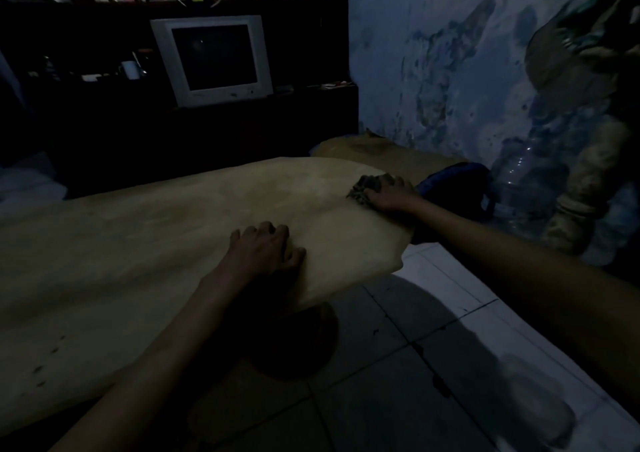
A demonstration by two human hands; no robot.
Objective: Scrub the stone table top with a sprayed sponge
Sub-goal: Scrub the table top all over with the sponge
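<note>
The pale stone table top (145,243) fills the left and middle of the view, with an irregular rounded edge on the right. My right hand (391,193) is stretched out to the far right end of the slab and presses a dark rough sponge (369,185) onto it. Fingers curl over the sponge's near side. My left hand (266,249) lies flat on the stone near its right edge, fingers slightly spread, holding nothing. A few dark specks mark the stone at the lower left.
A clear plastic bottle (523,188) and a dark blue object (457,188) sit by the peeling blue wall to the right. A carved stone post (585,181) stands there too. An old monitor (213,60) is on dark shelves behind. White floor tiles (450,347) lie below.
</note>
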